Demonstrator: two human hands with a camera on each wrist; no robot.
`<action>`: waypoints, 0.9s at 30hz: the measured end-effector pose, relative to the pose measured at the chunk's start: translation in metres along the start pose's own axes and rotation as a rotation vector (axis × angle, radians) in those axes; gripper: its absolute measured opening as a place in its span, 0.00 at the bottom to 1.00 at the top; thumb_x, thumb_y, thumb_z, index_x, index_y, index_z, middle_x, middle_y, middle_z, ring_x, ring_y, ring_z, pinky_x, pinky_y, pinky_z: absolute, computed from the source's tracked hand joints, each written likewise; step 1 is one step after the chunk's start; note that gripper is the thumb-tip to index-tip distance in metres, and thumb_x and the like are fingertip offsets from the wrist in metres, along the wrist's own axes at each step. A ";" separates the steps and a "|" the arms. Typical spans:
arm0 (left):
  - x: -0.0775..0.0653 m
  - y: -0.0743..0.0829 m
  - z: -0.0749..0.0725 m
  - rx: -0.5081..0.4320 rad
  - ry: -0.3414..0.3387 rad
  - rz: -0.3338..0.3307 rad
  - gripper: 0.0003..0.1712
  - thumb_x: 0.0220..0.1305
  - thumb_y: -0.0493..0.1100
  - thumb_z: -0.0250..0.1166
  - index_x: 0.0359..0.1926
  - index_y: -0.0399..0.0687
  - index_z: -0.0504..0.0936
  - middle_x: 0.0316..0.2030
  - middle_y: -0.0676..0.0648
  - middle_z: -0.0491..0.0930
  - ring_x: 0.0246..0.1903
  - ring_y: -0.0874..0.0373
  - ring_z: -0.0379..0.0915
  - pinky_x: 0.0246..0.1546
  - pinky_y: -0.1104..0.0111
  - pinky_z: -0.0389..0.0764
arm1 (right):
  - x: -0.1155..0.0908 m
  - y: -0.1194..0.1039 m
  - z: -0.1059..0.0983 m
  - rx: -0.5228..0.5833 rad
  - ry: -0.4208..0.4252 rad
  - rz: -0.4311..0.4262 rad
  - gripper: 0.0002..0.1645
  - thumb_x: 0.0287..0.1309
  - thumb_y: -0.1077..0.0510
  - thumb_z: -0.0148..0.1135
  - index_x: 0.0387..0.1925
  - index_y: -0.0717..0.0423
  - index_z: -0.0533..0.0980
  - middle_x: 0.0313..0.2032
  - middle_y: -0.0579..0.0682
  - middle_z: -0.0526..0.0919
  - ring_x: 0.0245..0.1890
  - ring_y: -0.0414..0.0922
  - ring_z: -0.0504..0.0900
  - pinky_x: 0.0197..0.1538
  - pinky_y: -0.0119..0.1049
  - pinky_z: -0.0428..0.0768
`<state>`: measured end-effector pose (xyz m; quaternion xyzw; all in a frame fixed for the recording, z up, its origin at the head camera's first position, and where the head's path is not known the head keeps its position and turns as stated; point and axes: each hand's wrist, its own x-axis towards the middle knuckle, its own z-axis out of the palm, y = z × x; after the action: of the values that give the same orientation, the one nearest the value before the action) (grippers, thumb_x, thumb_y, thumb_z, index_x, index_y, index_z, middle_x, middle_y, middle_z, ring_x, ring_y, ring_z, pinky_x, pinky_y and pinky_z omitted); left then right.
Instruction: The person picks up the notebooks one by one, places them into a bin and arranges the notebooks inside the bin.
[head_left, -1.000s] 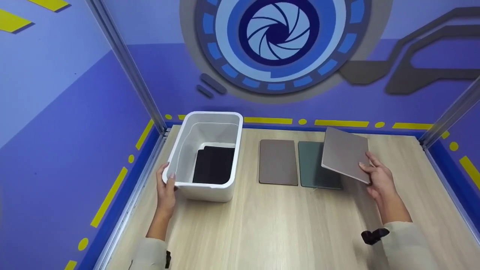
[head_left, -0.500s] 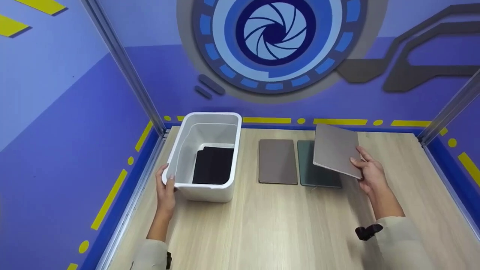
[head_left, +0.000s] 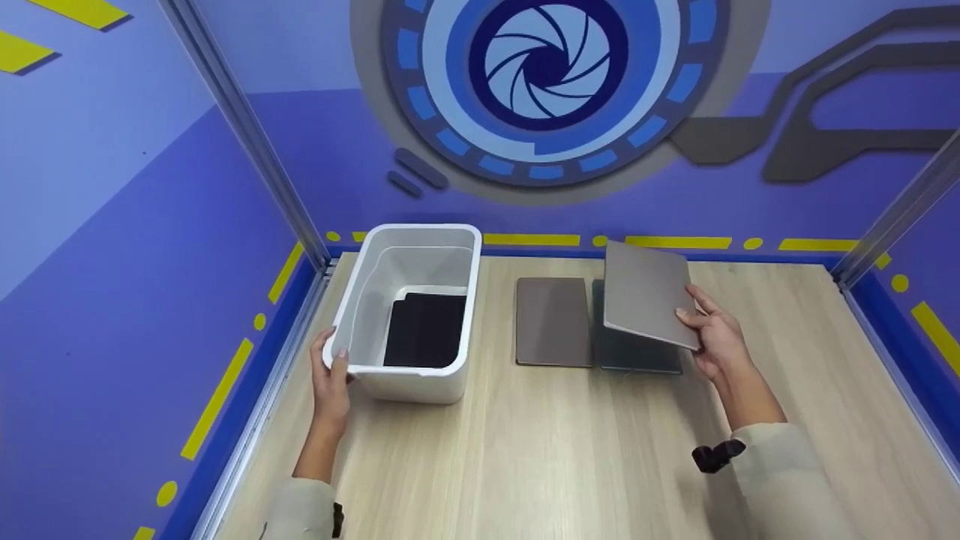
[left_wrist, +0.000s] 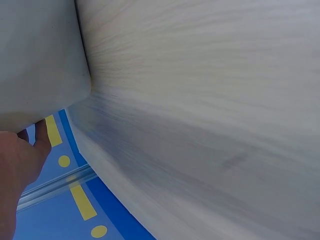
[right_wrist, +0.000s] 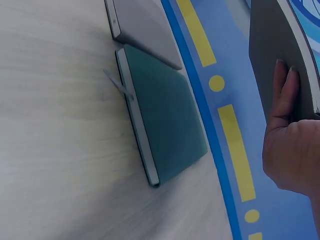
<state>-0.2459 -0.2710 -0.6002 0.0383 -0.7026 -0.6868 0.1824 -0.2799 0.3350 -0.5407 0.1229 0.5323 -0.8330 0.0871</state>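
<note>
My right hand pinches a grey-brown notebook by its right edge, thumb on top and fingers underneath. In the right wrist view the held notebook is raised, its white page edges showing. Below it on the table lies a dark green notebook, partly covered in the head view; a ribbon sticks out of its pages. Left of that rests another grey-brown notebook. My left hand grips the near left corner of a white bin, thumb over the rim. Black flat items lie inside the bin.
A wooden table carries everything. Blue panels with yellow marks stand behind and at both sides, joined by metal corner posts. The bin stands near the back left corner, its walls rising above the notebooks on the table.
My right hand has moved left with the grey-brown notebook, which now covers more of the green one in the head view. The left hand stays on the bin.
</note>
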 end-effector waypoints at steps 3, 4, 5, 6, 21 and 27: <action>0.000 0.001 0.000 -0.001 -0.006 -0.002 0.28 0.83 0.41 0.48 0.79 0.47 0.59 0.68 0.40 0.67 0.59 0.52 0.71 0.50 0.72 0.76 | 0.002 0.002 0.007 -0.030 -0.006 -0.012 0.48 0.80 0.64 0.54 0.87 0.42 0.42 0.87 0.56 0.33 0.47 0.31 0.88 0.49 0.28 0.87; 0.000 0.001 0.001 -0.002 -0.008 -0.002 0.28 0.83 0.41 0.48 0.79 0.48 0.59 0.68 0.40 0.67 0.59 0.52 0.71 0.51 0.72 0.76 | 0.003 0.003 0.010 -0.045 -0.008 -0.016 0.48 0.80 0.63 0.54 0.87 0.42 0.42 0.87 0.57 0.34 0.47 0.31 0.88 0.49 0.28 0.86; 0.000 0.001 0.001 -0.004 -0.009 0.001 0.28 0.84 0.41 0.48 0.79 0.48 0.59 0.68 0.41 0.67 0.60 0.52 0.71 0.52 0.72 0.75 | 0.004 0.004 0.012 -0.061 -0.009 -0.017 0.47 0.80 0.63 0.53 0.87 0.41 0.42 0.87 0.57 0.34 0.47 0.30 0.87 0.49 0.28 0.86; 0.000 0.001 0.001 -0.005 -0.011 0.004 0.28 0.84 0.41 0.48 0.79 0.48 0.59 0.69 0.41 0.67 0.61 0.51 0.71 0.52 0.72 0.75 | 0.004 0.005 0.014 -0.074 -0.009 -0.015 0.48 0.80 0.63 0.54 0.87 0.41 0.42 0.87 0.57 0.34 0.47 0.30 0.87 0.50 0.28 0.86; -0.001 0.000 0.001 0.009 -0.011 0.016 0.28 0.84 0.41 0.47 0.80 0.46 0.57 0.71 0.40 0.65 0.62 0.55 0.69 0.56 0.71 0.75 | 0.014 0.015 0.047 -0.194 -0.034 -0.028 0.45 0.80 0.62 0.54 0.87 0.43 0.46 0.88 0.45 0.33 0.83 0.45 0.53 0.54 0.24 0.81; 0.001 -0.001 0.000 0.006 -0.003 0.022 0.28 0.83 0.40 0.47 0.79 0.45 0.58 0.70 0.42 0.66 0.62 0.56 0.69 0.57 0.72 0.74 | 0.016 0.013 0.056 -0.200 -0.042 -0.036 0.44 0.79 0.62 0.55 0.87 0.44 0.48 0.87 0.41 0.31 0.75 0.42 0.68 0.52 0.26 0.83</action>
<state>-0.2471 -0.2713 -0.6006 0.0299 -0.7053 -0.6827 0.1888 -0.2977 0.2781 -0.5343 0.0866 0.6131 -0.7795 0.0948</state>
